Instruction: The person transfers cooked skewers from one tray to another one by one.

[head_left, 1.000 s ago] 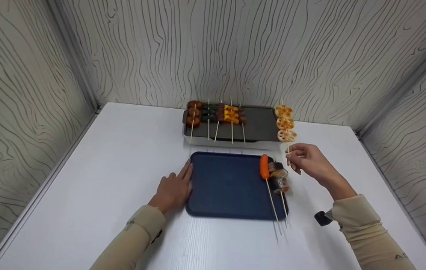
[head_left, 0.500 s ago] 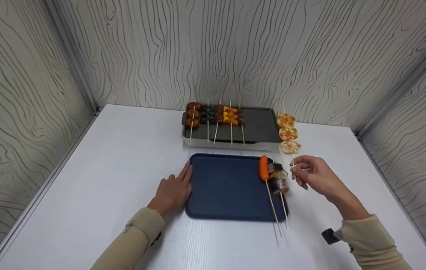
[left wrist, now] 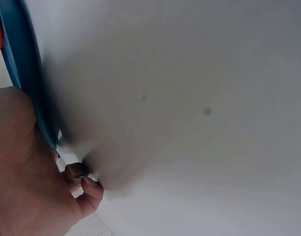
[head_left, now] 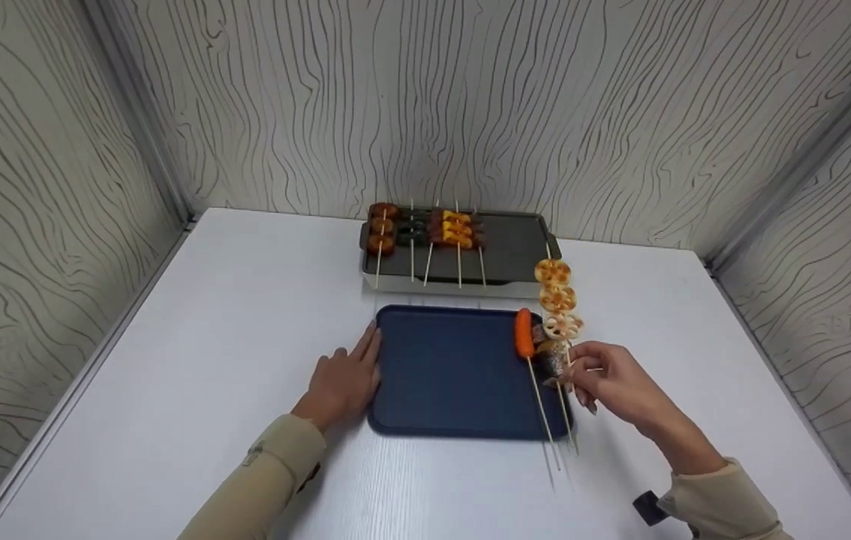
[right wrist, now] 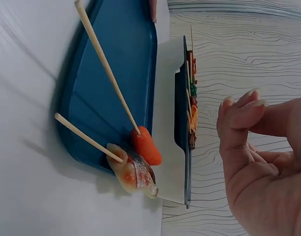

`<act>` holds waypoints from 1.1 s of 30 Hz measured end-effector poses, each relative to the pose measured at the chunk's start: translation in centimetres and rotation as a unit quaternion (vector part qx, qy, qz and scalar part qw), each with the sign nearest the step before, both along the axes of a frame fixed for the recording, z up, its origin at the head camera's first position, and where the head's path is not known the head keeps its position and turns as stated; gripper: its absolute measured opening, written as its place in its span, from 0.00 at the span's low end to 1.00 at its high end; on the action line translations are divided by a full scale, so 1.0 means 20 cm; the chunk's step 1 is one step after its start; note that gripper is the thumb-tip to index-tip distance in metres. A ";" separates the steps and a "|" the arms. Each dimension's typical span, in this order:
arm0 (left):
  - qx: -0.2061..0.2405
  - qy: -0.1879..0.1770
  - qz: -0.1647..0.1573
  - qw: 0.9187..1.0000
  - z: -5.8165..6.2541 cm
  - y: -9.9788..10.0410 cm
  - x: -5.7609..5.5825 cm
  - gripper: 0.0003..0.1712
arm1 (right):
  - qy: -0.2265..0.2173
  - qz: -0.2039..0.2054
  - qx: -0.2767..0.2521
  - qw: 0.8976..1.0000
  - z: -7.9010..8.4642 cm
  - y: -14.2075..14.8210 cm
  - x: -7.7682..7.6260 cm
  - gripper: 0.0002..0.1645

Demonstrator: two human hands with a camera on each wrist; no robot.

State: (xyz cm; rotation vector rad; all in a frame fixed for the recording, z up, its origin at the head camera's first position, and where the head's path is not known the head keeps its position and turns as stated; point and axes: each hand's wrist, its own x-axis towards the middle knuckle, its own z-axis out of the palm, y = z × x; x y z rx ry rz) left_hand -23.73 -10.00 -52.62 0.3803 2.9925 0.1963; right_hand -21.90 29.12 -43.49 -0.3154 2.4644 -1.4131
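My right hand [head_left: 611, 381] pinches the stick of a lotus root skewer [head_left: 558, 300] between thumb and fingers. Its three slices point away from me, over the right edge of the blue tray [head_left: 448, 375]. Below it lies a fish skewer [right wrist: 128, 169], partly covered in the head view. Beside that, a sausage skewer [head_left: 524, 334] rests on the tray, its stick reaching past the front rim. My left hand [head_left: 343, 384] rests at the tray's left edge, fingers along the rim. In the right wrist view the right hand [right wrist: 263, 162] shows curled fingers.
Behind the tray stands a flat grill [head_left: 514, 244]. On its left half lie several skewers, among them a yellow skewer [head_left: 458, 229] and a brown skewer [head_left: 382, 229] at the far left. Patterned walls [head_left: 425, 97] enclose the white table [head_left: 260, 285].
My right hand has carried the lotus root skewer from beside the grill's right end toward me, then left over the fish skewer. The left hand has stayed at the tray.
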 end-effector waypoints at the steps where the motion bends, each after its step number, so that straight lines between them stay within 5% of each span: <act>1: 0.001 0.001 0.000 1.000 0.00 0.00 0.00 0.34 | -0.003 0.003 -0.004 1.000 -0.02 -0.01 0.01 0.16; 15: 0.018 0.009 0.002 1.000 -0.01 -0.01 0.00 0.33 | -0.022 0.049 0.001 0.999 -0.20 -0.14 0.09 0.07; 33: -0.001 0.007 -0.009 1.000 0.00 -0.01 -0.01 0.34 | -0.035 0.042 0.028 0.998 -0.27 -0.26 0.07 0.04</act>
